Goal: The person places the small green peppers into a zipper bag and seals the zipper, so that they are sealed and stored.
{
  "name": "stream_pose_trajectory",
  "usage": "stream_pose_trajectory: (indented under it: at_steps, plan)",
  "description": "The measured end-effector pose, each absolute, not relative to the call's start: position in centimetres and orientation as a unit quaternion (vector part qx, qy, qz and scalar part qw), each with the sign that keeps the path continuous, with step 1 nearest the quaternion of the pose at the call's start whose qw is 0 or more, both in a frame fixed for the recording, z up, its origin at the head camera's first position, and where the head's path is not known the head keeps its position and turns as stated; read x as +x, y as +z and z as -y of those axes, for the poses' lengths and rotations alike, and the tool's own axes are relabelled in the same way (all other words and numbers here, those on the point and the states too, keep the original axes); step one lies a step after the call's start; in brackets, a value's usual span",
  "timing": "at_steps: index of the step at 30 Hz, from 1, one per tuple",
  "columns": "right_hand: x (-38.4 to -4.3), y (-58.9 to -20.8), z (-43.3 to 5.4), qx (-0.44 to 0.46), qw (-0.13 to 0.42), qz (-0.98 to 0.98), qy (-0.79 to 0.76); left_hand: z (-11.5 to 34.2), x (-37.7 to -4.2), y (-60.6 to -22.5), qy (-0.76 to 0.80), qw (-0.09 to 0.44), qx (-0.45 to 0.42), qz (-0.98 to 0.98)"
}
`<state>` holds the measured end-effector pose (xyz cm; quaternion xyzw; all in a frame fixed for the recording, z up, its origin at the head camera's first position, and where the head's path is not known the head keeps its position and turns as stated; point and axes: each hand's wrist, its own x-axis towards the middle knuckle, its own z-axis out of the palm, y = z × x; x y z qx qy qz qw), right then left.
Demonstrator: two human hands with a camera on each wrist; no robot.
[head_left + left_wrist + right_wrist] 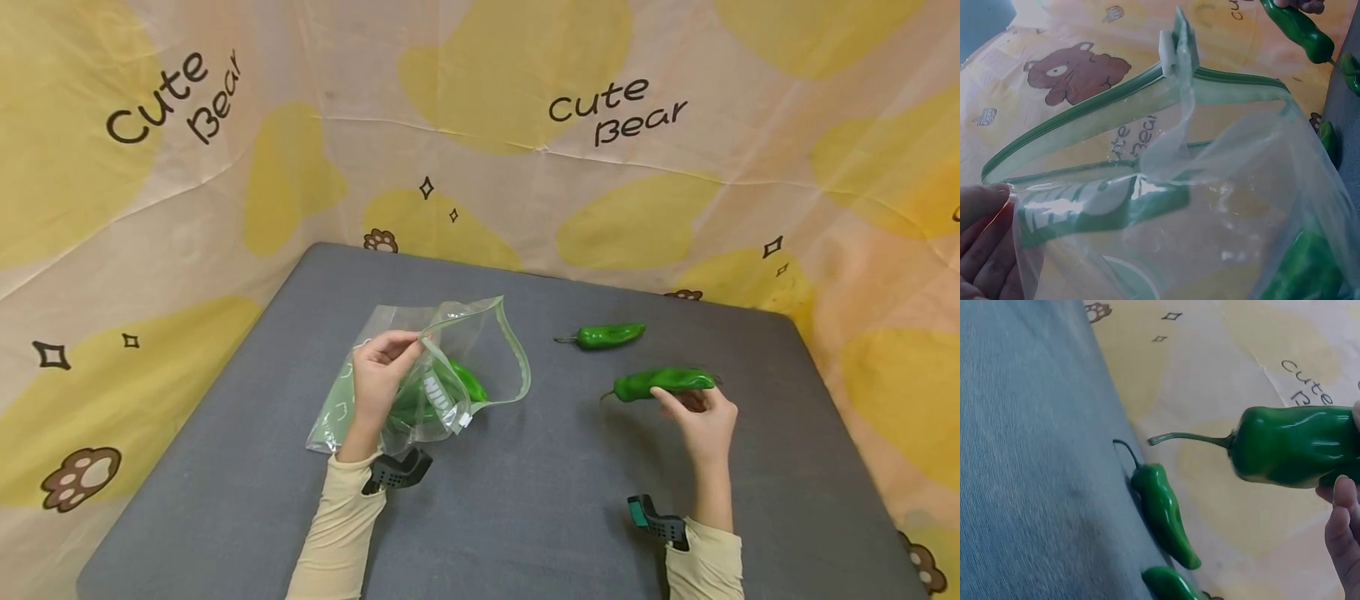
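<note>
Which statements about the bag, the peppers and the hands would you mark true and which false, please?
1. The left hand pinches the clear bag near its rim. True.
2. The right hand holds a green pepper outside the bag. True.
3. The bag's mouth is zipped shut. False: it gapes open.
4. Another pepper lies on the gray table, past the held one. True.
5. The bag contains nothing. False: a pepper inside shows green.
6. Both hands grip the bag. False: only the left hand does.
</note>
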<state>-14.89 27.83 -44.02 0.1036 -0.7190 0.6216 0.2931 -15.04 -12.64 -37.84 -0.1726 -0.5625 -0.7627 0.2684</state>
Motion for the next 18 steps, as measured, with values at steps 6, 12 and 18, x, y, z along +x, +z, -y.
stream_pose_trajectory:
  at_steps: [6, 12, 18]
  plan:
    - [-15.1, -44.0, -26.7, 0.120, 0.281, 0.678, 0.669, 12.9, -15.6, -38.8, -0.761, 0.272, -0.184, 0.559]
    - [-17.5, -49.2, -28.6, 0.117, 0.258, 0.660, 0.696, 12.8, -15.3, -38.2, -0.758, 0.273, -0.175, 0.567]
    - [-15.9, -45.7, -26.9, 0.138, 0.243, 0.619, 0.734, 13.7, -16.7, -40.8, -0.736, 0.285, -0.183, 0.586]
